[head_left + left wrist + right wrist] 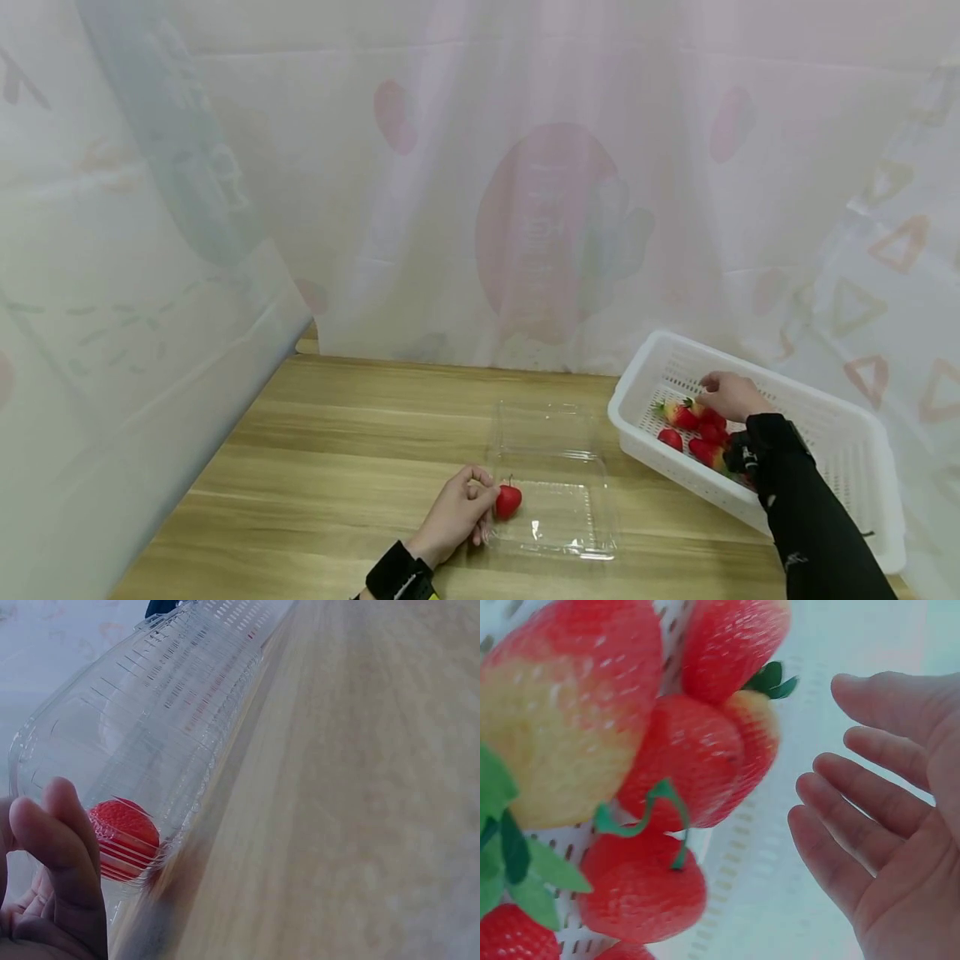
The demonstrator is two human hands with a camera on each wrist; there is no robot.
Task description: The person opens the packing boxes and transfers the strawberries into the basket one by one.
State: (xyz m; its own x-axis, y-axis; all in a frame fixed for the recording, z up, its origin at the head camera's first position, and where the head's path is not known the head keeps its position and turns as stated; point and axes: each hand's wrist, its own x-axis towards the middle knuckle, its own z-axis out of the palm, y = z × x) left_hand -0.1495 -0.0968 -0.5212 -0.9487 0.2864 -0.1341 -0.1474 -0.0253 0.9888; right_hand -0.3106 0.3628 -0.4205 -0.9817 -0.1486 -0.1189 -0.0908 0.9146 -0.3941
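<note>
A clear plastic clamshell box (555,508) lies on the table with its lid folded back. One red strawberry (508,502) sits inside against the left wall, and the left wrist view shows that strawberry (126,838) through the ribbed plastic. My left hand (459,510) pinches the left rim of the box, beside the fruit. On the right, my right hand (733,395) hovers within a white basket (847,408), over strawberries (708,429) gathered at its left end. The right wrist view shows the right hand (885,802) with fingers extended, apart from the strawberries (682,761).
The wooden table (360,433) ends at a pale printed curtain (450,250) at the back. More curtain hangs along the left and right sides. The basket stands slanted, its perforated walls higher than the clamshell.
</note>
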